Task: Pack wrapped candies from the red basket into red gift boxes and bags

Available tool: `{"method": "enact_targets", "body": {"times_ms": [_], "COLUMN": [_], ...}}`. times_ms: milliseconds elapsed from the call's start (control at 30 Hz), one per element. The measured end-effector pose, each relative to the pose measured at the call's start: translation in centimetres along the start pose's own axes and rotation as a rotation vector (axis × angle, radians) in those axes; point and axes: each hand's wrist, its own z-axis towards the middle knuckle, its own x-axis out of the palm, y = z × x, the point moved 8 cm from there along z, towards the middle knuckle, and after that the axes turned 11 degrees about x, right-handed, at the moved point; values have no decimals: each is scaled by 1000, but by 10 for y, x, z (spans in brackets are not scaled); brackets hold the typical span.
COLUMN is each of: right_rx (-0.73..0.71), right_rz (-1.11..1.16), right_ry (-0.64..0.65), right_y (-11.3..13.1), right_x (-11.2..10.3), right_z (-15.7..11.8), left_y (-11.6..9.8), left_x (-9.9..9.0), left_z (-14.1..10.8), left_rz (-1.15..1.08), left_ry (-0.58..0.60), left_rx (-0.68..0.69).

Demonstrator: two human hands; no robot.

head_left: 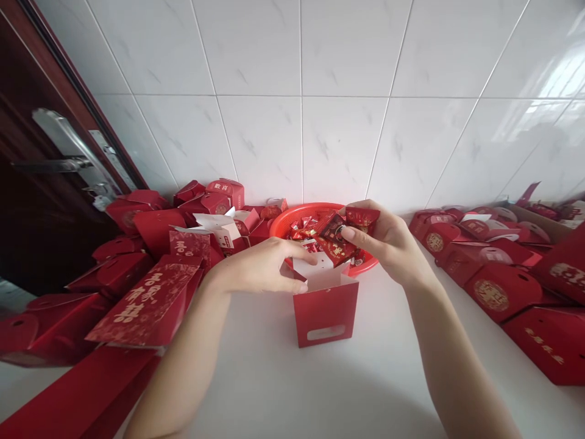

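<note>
Item: one red box (326,316), upright, top open, white inside, slot in its front face; it stands just right of my left grip (269,265) and below, toward the viewer, from my right grip (384,241).
Item: wrapped packets (337,249), red and dark, gold-printed; grasped between thumb and fingers of my right grip, over the box's far edge.
Left grip: thumb and fingers parted at the box's open rim, at its left; I cannot tell whether they pinch it.
Item: one red-orange basket (284,221), perforated, beyond both grips; it holds more small wrapped sweets (299,230).
Lot: red boxes with gold print (150,292), stacked left of my left grip, a few open.
Lot: further red boxes (491,292), rowed right of my right grip.
Support: white counter (274,378), beneath both grips.
Surround: tiled wall (256,55) beyond the grips; dark door (41,225) with metal handle (68,164), far left of my left grip.
</note>
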Motion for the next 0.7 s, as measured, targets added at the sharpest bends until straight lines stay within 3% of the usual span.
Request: {"method": "enact_targets", "body": {"times_ms": [200, 700], "right_rx": [-65, -132], "right_rz": [-203, -739], "right_ry": [167, 121], "right_y": [-4, -12], "right_x": [15, 32], "right_z": [-2, -2], "left_y": [6, 8], "left_x": [-1, 0], "left_z": [2, 5], "left_rz": [53, -32], "left_ry": [37, 65], "left_rx": [-57, -10]}}
